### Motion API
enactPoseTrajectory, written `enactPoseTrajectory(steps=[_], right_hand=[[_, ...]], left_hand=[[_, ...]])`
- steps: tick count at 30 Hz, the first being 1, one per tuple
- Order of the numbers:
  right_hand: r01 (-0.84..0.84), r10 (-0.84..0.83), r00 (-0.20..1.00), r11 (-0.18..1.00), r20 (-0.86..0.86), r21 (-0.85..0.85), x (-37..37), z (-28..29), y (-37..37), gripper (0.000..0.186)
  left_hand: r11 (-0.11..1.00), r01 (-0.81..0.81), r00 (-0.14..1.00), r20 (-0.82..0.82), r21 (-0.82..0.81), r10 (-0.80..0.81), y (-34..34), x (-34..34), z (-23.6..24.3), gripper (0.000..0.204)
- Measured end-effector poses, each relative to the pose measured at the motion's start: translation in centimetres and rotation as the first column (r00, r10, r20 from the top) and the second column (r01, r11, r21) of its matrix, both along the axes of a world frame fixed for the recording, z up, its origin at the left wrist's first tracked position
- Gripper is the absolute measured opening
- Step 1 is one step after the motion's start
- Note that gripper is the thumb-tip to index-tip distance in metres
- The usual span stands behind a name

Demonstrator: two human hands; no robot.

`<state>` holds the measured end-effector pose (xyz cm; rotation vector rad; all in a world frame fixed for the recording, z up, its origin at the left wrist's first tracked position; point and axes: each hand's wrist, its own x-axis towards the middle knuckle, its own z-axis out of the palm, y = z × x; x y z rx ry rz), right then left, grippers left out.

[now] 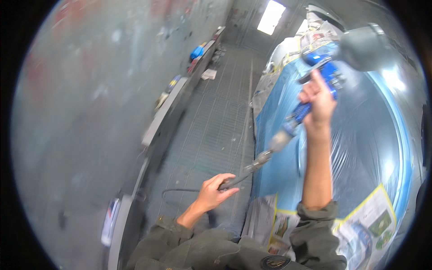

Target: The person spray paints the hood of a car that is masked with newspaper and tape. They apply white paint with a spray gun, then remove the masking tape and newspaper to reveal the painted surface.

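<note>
A blue spray gun (330, 74) with a grey cup (365, 47) on top is in my right hand (319, 101), whose fingers wrap its handle and trigger. The gun is raised over the car side covered in blue masking film (288, 157). From the handle's foot, a metal fitting (280, 139) leads down to a dark air hose (245, 176). My left hand (212, 192) is low at the middle, thumb and fingers curved loosely about this hose, which trails off to the left behind it.
Newspaper sheets (380, 211) edged with yellow tape mask parts of the car. To the left runs a stained grey wall with a ledge (164, 110) bearing small items and a blue cloth (197, 51). A grated floor aisle (204, 121) lies between, with a paper scrap (209, 74) on it.
</note>
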<state>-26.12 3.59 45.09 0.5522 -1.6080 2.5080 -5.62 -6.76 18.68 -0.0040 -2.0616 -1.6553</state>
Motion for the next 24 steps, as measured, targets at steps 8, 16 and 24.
enactPoseTrajectory(steps=[8,16,24], right_hand=[[-0.147,0.175,0.963,0.979,0.206,-0.143,-22.3,-4.8,-11.1,0.027],[-0.296,0.344,0.902,0.933,0.260,-0.205,-42.6,-3.7,-19.0,0.021],[-0.390,0.502,0.820,0.841,0.274,-0.374,-62.5,-5.2,-30.2,0.022]], left_hand=[[0.965,-0.263,0.962,-0.071,0.002,0.262,-4.5,-25.7,2.5,0.053],[0.935,-0.325,0.936,-0.097,0.140,0.339,-11.0,-45.3,4.3,0.048],[0.830,-0.361,0.910,-0.036,0.426,0.414,-22.1,-64.3,5.0,0.039]])
